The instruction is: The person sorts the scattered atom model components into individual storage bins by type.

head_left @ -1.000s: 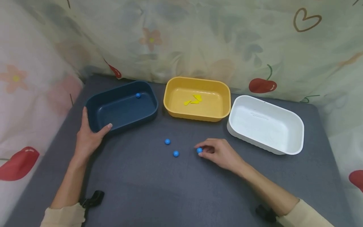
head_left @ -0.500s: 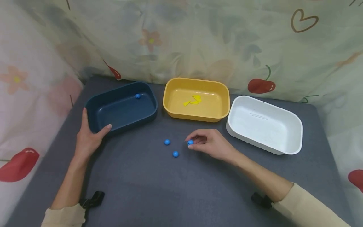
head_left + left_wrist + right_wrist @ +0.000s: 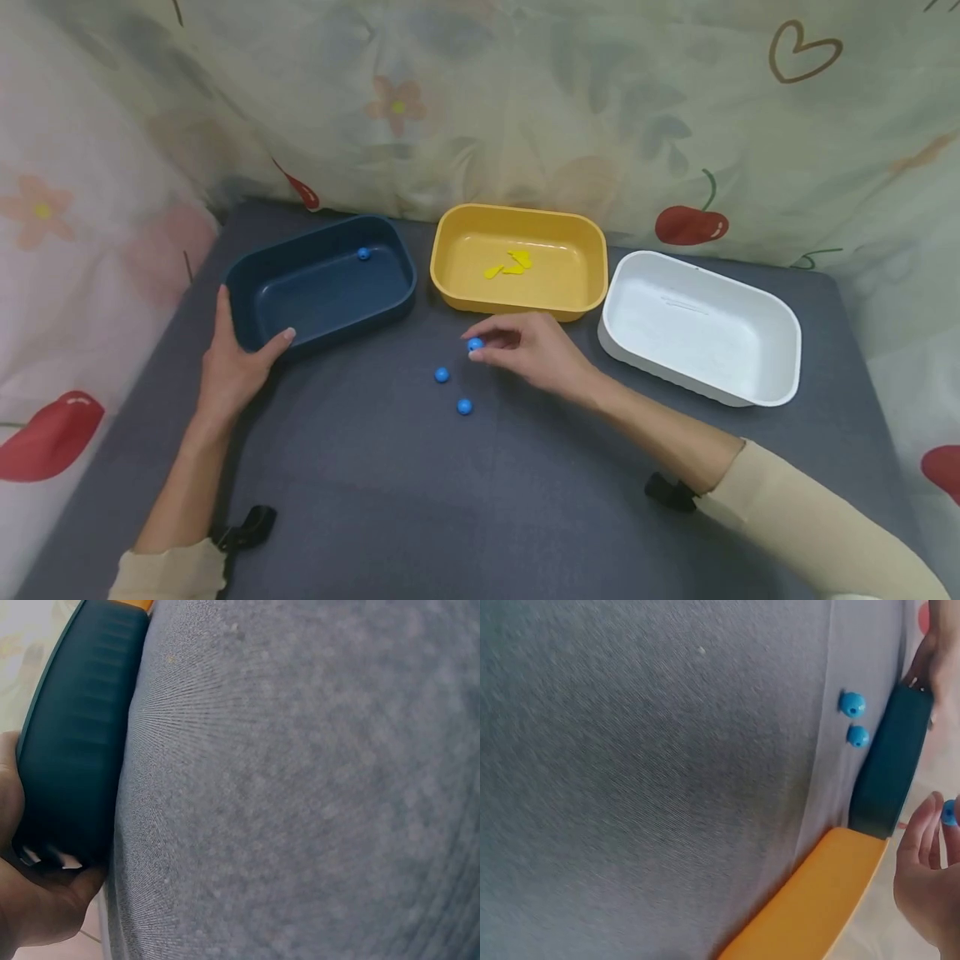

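Note:
My left hand (image 3: 231, 367) grips the near left corner of a dark blue bin (image 3: 315, 287), thumb on the front side and fingers along the left end. One blue bead (image 3: 363, 253) lies inside that bin. Between thumb and fingertips, my right hand (image 3: 536, 354) pinches another blue bead (image 3: 475, 343) above the table, just in front of the yellow bin (image 3: 480, 293). Two more blue beads, one farther back (image 3: 442, 375) and one nearer (image 3: 464, 407), lie loose on the grey cloth. In the right wrist view the pinched bead (image 3: 949, 813) shows at the right edge.
Several small yellow pieces (image 3: 517, 262) lie in the yellow bin. A white bin (image 3: 697, 333) stands angled to its right. Behind the bins hangs a patterned curtain (image 3: 510, 100), which also runs along both sides of the grey table (image 3: 420, 517).
My right hand has moved left and away from me with the pinched bead, from the right of the loose beads to near the yellow bin's front. The left hand has stayed put.

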A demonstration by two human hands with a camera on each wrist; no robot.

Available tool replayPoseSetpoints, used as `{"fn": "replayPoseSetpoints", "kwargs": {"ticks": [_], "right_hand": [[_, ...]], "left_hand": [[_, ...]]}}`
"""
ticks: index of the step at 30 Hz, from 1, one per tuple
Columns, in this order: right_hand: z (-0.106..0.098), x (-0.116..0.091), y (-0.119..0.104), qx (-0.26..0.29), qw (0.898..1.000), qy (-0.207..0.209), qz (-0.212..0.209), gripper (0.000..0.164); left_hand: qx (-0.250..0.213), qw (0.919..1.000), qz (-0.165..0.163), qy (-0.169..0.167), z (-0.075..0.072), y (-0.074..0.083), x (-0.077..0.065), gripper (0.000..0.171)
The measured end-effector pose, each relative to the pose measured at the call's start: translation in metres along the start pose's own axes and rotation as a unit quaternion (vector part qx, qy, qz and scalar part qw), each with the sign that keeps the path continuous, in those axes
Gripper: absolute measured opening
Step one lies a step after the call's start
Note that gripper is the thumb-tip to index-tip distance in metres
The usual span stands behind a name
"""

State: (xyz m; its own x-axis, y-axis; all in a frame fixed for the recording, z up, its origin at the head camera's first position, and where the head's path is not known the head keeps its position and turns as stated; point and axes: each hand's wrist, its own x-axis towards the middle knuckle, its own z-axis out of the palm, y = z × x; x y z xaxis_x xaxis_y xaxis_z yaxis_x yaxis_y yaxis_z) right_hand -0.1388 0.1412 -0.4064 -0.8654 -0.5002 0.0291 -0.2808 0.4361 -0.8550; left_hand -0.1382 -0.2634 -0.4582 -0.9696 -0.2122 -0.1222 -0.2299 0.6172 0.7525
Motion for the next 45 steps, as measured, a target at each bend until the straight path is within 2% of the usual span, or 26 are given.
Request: {"fn": "replayPoseSetpoints", "kwargs": {"ticks": [7,14,24,33,45], "right_hand": [[-0.001,0.017,-0.011,0.012,1.000,-0.003,-0.009,0.024],[0.002,0.035,-0.022,0.036,0.999,0.007,0.001,0.027],[0.013,0.063,-0.030,0.028,0.999,0.030,-0.002,0.029],[0.029,0.095,-0.038,0.023,0.999,0.014,-0.037,0.027],[0.048,0.132,-0.031,0.019,0.999,0.028,-0.004,0.027]], "left_hand": [[-0.004,1.0000,-0.002,-0.002,0.000,0.001,0.000,0.109],[-0.003,1.0000,-0.004,0.001,0.001,0.001,-0.001,0.109],[0.002,1.0000,-0.001,0.004,0.002,0.002,0.001,0.108],[-0.001,1.0000,-0.002,0.005,0.001,-0.002,-0.002,0.108],[-0.005,1.0000,-0.004,-0.002,0.001,-0.003,0.001,0.109]]}}
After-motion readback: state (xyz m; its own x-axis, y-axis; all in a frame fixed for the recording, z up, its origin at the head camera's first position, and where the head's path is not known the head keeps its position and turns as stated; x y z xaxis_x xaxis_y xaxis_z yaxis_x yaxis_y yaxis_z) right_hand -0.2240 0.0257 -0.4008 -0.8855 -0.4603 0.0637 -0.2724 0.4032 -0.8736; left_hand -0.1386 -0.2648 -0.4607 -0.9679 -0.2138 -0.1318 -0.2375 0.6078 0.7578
